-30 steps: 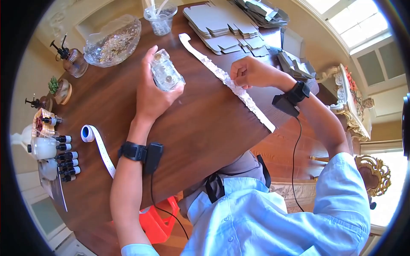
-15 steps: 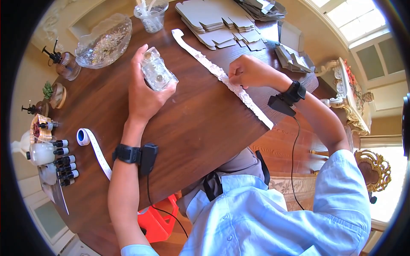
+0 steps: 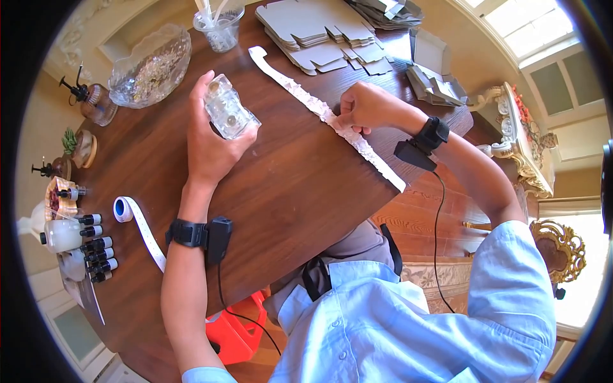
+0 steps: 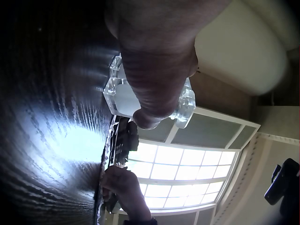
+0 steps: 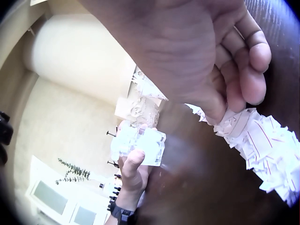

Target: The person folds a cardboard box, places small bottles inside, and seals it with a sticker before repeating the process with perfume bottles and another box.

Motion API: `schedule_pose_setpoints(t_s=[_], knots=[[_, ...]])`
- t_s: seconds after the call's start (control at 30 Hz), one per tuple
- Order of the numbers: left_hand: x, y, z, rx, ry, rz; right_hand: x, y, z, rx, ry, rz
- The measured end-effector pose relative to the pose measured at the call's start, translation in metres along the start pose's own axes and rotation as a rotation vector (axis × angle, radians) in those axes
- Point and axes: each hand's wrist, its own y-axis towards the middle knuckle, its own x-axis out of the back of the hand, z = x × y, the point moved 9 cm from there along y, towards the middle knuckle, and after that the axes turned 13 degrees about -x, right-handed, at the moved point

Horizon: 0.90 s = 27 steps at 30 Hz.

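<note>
My left hand (image 3: 214, 147) grips a clear, faceted glass piece (image 3: 227, 108) above the table, thumb on one side and fingers behind it; the left wrist view shows the glass (image 4: 123, 97) partly covered by the hand. My right hand (image 3: 377, 107) is at a long white strip (image 3: 313, 104) covered with small paper pieces, lying diagonally on the table. In the right wrist view, thumb and index finger pinch at the papers of the strip (image 5: 267, 147), while the other fingers curl beside them.
Flat grey boxes (image 3: 313, 29) lie at the back, with a plastic cup (image 3: 220, 32) and a glass bowl (image 3: 153, 70) to their left. A white roll (image 3: 124, 209) with its tail out lies on the left, near small dark bottles (image 3: 99, 255). A red stool (image 3: 236, 335) stands below.
The view has shifted, so the table things appear a little further left. My left hand still holds the glass, and my right hand stays at the middle of the strip, its fingers slightly moved.
</note>
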Motion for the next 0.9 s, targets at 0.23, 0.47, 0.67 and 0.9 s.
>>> schedule_pose_setpoints(t_s=[0.23, 0.47, 0.67, 0.9], knots=[[-0.0002, -0.0013, 0.0008, 0.010, -0.007, -0.007, -0.0024, 0.0022, -0.0090, 0.054, 0.191, 0.114], [-0.0001, -0.0009, 0.0003, 0.016, -0.009, -0.006, -0.0020, 0.0008, -0.0076, 0.016, 0.169, 0.128], [0.0003, -0.0006, 0.0012, 0.008, -0.006, -0.012, -0.0031, 0.0050, -0.0080, -0.001, 0.095, 0.100], [0.0012, -0.0009, 0.0015, 0.013, -0.013, -0.025, 0.0027, 0.0046, -0.0058, 0.051, 0.127, 0.069]])
